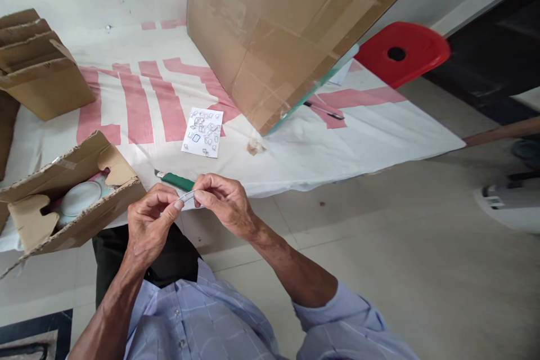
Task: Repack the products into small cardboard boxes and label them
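Observation:
Between the fingertips of my left hand (154, 216) and my right hand (223, 199) is a small white slip (188, 196) with a bluish edge, pinched at both ends. It looks like paper, seen almost edge-on. Just behind my hands, a box cutter (176, 181) with a green handle lies on the cloth, its tip pointing left and part of it hidden by my right hand. Farther back lies a white sheet (202, 132) covered in small hand-drawn rounded squares, one outlined in blue.
An open cardboard box (97, 202) holding a round white-lidded container (81, 198) stands at left. More cardboard (46, 79) sits behind it. A large taped carton (270, 39) leans over the table. A dark pen (324, 110) and a red stool (405, 53) are at right.

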Motion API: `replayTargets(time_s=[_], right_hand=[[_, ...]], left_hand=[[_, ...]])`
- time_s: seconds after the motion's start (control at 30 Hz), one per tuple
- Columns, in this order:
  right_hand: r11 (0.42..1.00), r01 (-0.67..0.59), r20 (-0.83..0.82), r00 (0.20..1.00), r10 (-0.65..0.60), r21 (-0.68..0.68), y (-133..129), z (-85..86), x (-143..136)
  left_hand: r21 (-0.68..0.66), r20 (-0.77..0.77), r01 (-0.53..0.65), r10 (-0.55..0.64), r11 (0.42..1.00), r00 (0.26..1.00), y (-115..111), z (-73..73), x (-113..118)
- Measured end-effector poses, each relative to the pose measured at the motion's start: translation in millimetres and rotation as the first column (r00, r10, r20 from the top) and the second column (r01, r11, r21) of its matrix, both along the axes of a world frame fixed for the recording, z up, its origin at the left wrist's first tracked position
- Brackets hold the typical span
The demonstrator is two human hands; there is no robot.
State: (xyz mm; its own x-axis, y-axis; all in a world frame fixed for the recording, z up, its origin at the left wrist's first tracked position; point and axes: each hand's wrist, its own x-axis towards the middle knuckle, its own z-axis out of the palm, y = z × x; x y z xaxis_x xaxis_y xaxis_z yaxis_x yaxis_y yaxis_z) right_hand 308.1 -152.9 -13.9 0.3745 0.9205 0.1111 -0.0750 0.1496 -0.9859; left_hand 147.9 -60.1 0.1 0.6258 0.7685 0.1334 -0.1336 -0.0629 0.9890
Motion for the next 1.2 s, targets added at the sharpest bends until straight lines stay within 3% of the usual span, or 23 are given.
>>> replayTargets(time_s=[0.27, 0.53, 0.7, 0.8, 1.07, 1.2], right_hand=[[0.97, 0.242, 0.139, 0.962, -0.236, -0.031, -1, -8.2, 32], [0.911, 0.38, 0.342, 0.887, -0.31, -0.162, 15, -48.9, 105], [0.9, 0.354, 0.629, 0.767, -0.123, -0.255, 37, -72.0, 139], [0.885, 0.352, 0.71, 0.704, -0.035, -0.305, 49, -77.2, 146], [0.844, 0.355, 0.785, 0.608, 0.118, -0.402, 60, -73.4, 155], [0.787, 0.401, 0.812, 0.545, 0.207, -0.469, 64, -68.5, 155]], left_hand=[[-0.039, 0.009, -0.098, 0.099, 0.994, 0.995, 4, -2.8, -8], [-0.137, 0.003, -0.075, 0.076, 0.988, 0.997, 7, -12.4, -6], [-0.129, -0.06, -0.026, 0.018, 0.991, 0.998, 10, -19.7, -3], [-0.108, -0.092, -0.007, -0.003, 0.994, 0.996, 13, -26.4, -2], [-0.073, -0.145, 0.023, -0.033, 0.997, 0.989, 20, -36.9, 1], [-0.059, -0.161, 0.024, -0.034, 0.998, 0.986, 21, -35.2, 5]])
